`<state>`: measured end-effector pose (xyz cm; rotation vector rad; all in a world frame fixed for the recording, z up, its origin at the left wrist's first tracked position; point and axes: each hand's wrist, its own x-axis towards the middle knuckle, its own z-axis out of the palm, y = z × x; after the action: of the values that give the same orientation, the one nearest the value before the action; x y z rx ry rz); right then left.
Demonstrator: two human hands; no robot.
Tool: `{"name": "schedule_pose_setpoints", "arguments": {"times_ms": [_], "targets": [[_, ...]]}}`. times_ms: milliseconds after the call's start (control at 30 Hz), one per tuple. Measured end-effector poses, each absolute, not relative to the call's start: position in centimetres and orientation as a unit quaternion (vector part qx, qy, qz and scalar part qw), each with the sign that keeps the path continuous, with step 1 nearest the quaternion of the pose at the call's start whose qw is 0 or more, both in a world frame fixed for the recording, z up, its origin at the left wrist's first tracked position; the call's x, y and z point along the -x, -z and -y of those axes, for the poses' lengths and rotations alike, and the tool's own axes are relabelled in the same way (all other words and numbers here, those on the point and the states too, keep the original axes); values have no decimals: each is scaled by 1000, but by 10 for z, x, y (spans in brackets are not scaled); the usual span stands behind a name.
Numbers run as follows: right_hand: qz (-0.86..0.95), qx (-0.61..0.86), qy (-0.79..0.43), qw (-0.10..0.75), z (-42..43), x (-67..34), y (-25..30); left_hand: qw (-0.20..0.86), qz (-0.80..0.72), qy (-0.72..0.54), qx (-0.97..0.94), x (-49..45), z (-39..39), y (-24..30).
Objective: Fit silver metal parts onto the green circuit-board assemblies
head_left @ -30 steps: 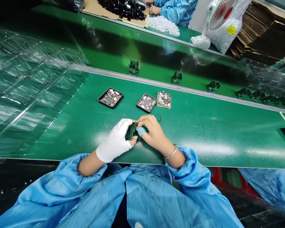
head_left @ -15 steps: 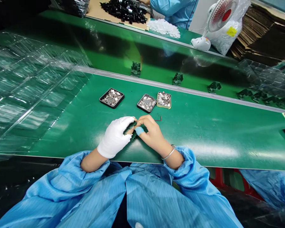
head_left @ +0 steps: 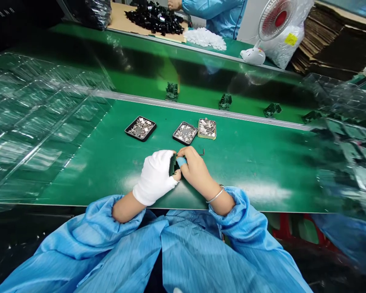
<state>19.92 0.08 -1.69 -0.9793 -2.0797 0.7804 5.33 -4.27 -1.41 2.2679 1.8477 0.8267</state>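
My left hand (head_left: pixel 155 177), in a white glove with bare fingertips, is closed around a small dark green plastic part (head_left: pixel 172 164). The part stands roughly on edge between thumb and fingers, just above the table. My right hand (head_left: pixel 197 169), with blue tape on the thumb, pinches at the part's right side. Whatever lies between these fingertips is hidden. Beyond the hands are a black tray (head_left: pixel 154 129), a second dark tray (head_left: pixel 174 139) and a pale-rimmed tray (head_left: pixel 214 137), all holding small shiny metal pieces. A small L-shaped hex key (head_left: pixel 203 152) lies near my right fingers.
Clear plastic trays (head_left: pixel 33 122) cover the left side. A blurred clear tray with dark green parts (head_left: pixel 354 158) is at the right. Similar green parts (head_left: pixel 225 101) stand along the strip behind the metal rail (head_left: pixel 195 109). Across, a co-worker's sleeve (head_left: pixel 213 10) shows near black parts and a fan (head_left: pixel 274 22).
The green part has turned more upright in my left hand, and my right fingers stay against it. A clear tray with green parts has come in over the table's right side.
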Motion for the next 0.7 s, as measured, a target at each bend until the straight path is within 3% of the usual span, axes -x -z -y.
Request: {"name": "schedule_pose_setpoints", "arguments": {"times_ms": [233,500,700], "targets": [[767,422,-307,372,-46,-221,5,285,-574,-343,-686,-27,41,30],[877,467,-79,83,-118,-205,1,402,-528,-434,-610,-11,34,37],[926,377,19,-9,-131,-188,11,410,-563,-427,-577,-5,27,42]]}}
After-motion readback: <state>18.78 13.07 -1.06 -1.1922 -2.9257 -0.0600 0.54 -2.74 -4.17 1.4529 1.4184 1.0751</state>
